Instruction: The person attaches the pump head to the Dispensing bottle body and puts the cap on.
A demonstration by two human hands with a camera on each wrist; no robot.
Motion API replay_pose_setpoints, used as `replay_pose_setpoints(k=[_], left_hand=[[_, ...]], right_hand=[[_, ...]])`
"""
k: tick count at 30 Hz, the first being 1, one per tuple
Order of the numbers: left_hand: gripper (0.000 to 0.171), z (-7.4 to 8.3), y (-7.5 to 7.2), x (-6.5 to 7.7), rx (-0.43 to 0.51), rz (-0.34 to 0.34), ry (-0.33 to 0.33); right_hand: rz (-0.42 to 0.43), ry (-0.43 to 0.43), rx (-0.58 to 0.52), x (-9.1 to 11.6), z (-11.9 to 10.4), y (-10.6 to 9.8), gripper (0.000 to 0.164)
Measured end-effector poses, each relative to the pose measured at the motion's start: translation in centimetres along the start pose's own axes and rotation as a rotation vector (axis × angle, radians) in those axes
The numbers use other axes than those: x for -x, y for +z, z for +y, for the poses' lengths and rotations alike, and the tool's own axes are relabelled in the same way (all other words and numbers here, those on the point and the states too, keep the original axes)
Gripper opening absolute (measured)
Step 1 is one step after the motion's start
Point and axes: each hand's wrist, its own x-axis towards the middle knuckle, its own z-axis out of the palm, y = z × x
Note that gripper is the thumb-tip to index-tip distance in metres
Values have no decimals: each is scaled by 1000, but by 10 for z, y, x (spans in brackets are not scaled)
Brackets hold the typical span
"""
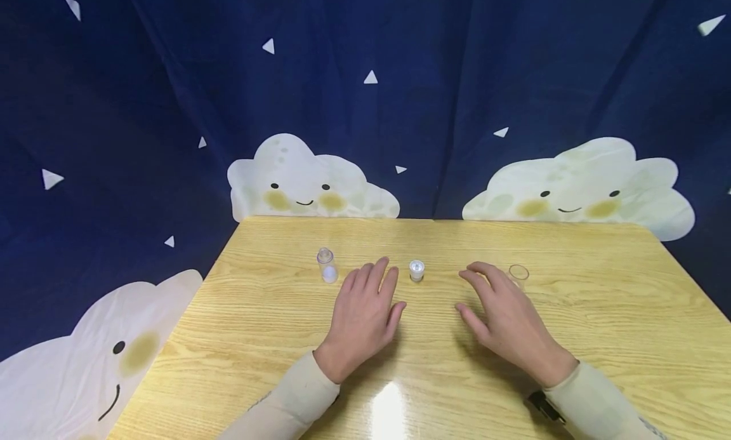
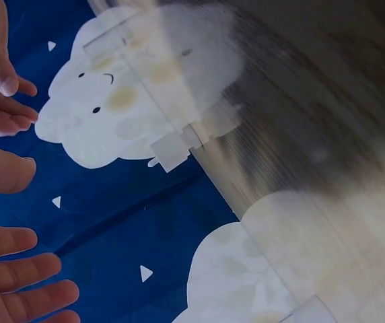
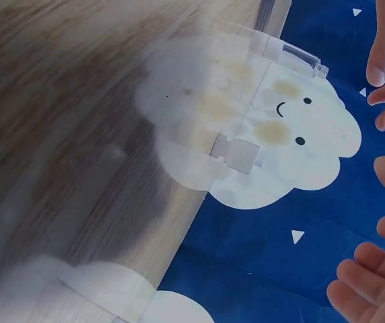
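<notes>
Three small pieces stand on the wooden table in the head view. The clear bottle (image 1: 326,264), with a narrow neck, is beyond and left of my left hand (image 1: 363,316). Between the two hands and farther back stands a white pump head (image 1: 416,270), whose side also shows in the right wrist view (image 3: 238,153). A see-through cap (image 1: 518,272) lies behind my right hand (image 1: 508,319), partly covered by its back; mainly its round rim shows. My left fingers spread out nearly straight, and my right fingers bend loosely. Neither hand holds anything.
The wooden tabletop (image 1: 257,338) runs back to a dark blue curtain (image 1: 428,110) printed with smiling clouds and white triangles. Pale sleeves cover both forearms, with a black strap (image 1: 545,407) at the right wrist. Glare shows near the front of the table.
</notes>
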Motion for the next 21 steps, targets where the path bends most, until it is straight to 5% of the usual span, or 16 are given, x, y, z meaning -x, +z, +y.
replay_pose_setpoints(k=[21], left_hand=[[44, -13, 3, 3, 16, 24, -46]], right_hand=[[-1, 20, -24, 3, 2, 1, 51]])
